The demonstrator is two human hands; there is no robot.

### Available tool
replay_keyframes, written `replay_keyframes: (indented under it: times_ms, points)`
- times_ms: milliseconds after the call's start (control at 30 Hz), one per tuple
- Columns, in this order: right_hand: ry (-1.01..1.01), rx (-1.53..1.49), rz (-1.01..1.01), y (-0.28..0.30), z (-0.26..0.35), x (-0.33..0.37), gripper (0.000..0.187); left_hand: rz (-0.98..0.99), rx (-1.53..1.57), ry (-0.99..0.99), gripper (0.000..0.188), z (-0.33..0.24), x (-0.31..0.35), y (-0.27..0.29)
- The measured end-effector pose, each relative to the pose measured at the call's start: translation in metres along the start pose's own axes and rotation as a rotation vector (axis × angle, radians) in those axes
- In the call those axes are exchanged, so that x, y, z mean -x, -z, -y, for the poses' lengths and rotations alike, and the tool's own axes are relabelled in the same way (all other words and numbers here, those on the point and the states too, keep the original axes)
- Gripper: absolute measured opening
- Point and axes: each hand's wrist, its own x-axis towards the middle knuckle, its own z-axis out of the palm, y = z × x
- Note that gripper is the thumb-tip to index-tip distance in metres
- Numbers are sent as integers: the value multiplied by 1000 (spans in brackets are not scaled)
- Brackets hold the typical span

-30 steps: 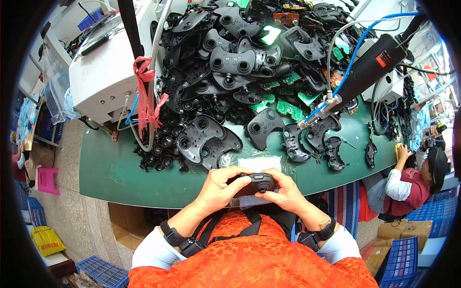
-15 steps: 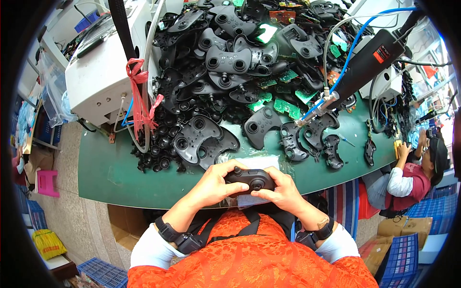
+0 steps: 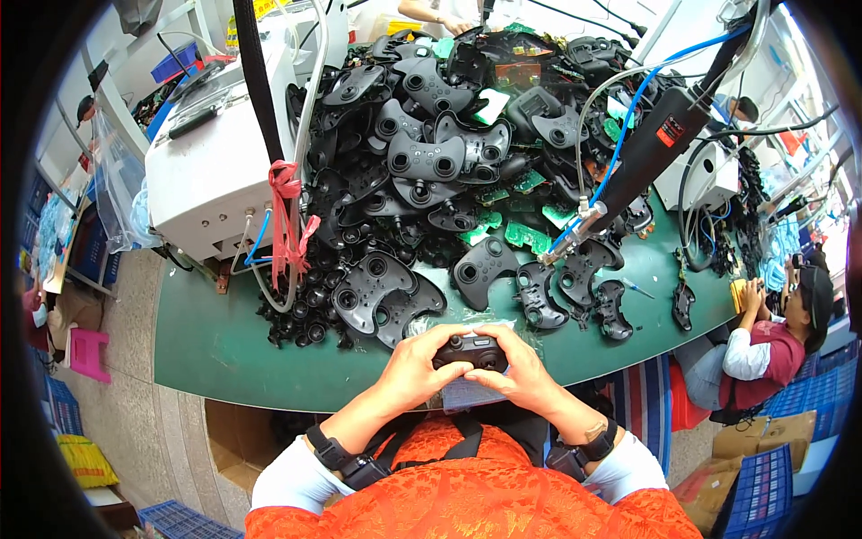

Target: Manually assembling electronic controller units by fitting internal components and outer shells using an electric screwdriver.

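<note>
A black game controller (image 3: 483, 353) is held between both hands just over the table's near edge. My left hand (image 3: 415, 370) is closed round its left side, with the thumb lying across the near face. Round the right side curls my right hand (image 3: 523, 370), its thumb almost meeting the other one. Much of the controller is hidden behind fingers and thumbs. Beneath the hands lies a clear plastic sheet with a pale paper (image 3: 465, 393). Just beyond are loose black controller shells (image 3: 364, 289), and another controller shell (image 3: 485, 272) lies face up.
A large heap of black controller shells (image 3: 426, 160) and green circuit boards (image 3: 528, 237) covers the back of the green table (image 3: 224, 346). A black electric screwdriver (image 3: 651, 148) hangs at right. White machines (image 3: 206, 171) stand at left and right. Another person (image 3: 763, 350) sits at far right.
The controller has tipped, showing less of its near face. My thumbs have drawn closer together across it. The whole view has shifted, so the table sits lower in the picture.
</note>
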Motion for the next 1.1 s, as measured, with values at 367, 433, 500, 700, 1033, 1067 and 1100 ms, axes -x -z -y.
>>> replay_keyframes:
  times_ms: [367, 433, 500, 700, 1033, 1067, 1100]
  points:
    - [-94, -109, -141, 1, -16, 16, 54, 177, 284, 88, 56, 20, 12, 21]
    - [-94, -98, -143, 1, -14, 17, 55, 153, 299, 36, 55, 22, 13, 19]
    - [-82, -74, -143, 1, -12, 17, 55, 146, 305, 4, 56, 21, 15, 19]
    - [-54, -30, -157, -3, -9, 17, 56, -20, 61, -146, 49, 4, 15, 5]
    - [-18, 24, -141, -5, -9, 13, 55, -133, 76, -17, 31, 5, 12, -3]
    - [-21, 26, -145, -4, -6, 12, 55, -98, 151, -26, 34, 11, 10, 0]
    - [-29, 9, -148, -3, -3, 11, 54, -63, 225, -34, 36, 13, 8, 3]
